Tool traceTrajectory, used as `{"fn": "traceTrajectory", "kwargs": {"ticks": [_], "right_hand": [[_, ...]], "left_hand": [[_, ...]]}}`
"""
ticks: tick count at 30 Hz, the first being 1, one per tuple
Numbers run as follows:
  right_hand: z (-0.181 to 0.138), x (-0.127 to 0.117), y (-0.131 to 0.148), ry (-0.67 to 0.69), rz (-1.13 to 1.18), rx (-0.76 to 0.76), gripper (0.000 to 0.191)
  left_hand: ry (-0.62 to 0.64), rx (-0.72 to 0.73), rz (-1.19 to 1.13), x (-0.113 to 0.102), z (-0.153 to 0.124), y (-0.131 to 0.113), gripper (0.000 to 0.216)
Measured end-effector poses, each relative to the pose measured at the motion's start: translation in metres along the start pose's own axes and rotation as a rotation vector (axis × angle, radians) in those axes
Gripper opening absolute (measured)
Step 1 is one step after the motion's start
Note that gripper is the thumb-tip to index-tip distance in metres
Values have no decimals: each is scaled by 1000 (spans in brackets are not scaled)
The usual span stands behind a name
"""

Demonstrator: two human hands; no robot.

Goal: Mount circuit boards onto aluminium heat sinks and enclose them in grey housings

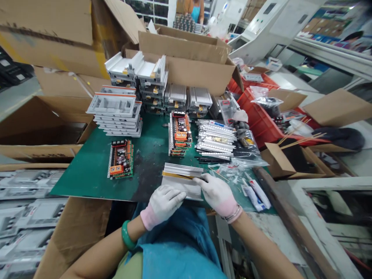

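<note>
Both my hands wear white gloves with pink cuffs. My left hand (pixel 162 205) lies on the near end of a finned aluminium heat sink (pixel 181 189), which sits on a green work mat (pixel 93 182). My right hand (pixel 216 195) is at the heat sink's right side, its fingertips pinching the end of a thin yellow strip (pixel 177 175) laid along the top. Nearest my right hand are a plastic bag of small parts (pixel 229 168) and several white tubes (pixel 255 192).
Two orange-and-green circuit boards (pixel 120 159) lie on the mat, with a stack of aluminium bars (pixel 215 139) beside them. Stacked heat sinks (pixel 136 89) stand behind, backed by cardboard boxes (pixel 186 66). Red crates (pixel 255 120) sit at right. A person stands far back (pixel 194 9).
</note>
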State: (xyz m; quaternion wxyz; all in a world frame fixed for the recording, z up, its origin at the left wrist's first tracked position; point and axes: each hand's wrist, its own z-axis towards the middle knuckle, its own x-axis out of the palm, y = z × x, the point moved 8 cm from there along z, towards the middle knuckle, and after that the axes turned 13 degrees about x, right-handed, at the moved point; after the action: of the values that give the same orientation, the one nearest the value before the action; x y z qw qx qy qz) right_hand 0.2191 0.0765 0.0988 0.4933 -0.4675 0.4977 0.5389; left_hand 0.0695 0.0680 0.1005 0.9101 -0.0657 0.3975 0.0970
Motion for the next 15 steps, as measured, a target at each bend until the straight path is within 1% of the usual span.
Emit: {"fn": "traceTrajectory", "kwargs": {"ticks": [2,3,4,6,8,11,13,15], "right_hand": [[-15,-8,-12,-142,115,-15,31],[-23,-9,-19,-179,155,-26,27],[-31,-9,-26,-189,177,-36,25],[-45,-5,-41,-166,175,-36,23],[-57,-1,-57,-143,166,-1,24],[-70,-2,-78,-157,209,79,26],[-76,-3,-84,-183,234,103,27],[-78,-3,-84,-204,235,96,28]], "left_hand": [[2,3,-13,0,1,1,14],[0,7,-18,0,1,1,14],[-4,10,-21,-1,2,1,14],[-14,14,-22,-1,3,2,14],[-13,17,-24,0,3,3,14],[1,19,-27,2,3,4,15],[6,17,-23,3,3,4,14],[2,18,-18,3,3,3,14]]}}
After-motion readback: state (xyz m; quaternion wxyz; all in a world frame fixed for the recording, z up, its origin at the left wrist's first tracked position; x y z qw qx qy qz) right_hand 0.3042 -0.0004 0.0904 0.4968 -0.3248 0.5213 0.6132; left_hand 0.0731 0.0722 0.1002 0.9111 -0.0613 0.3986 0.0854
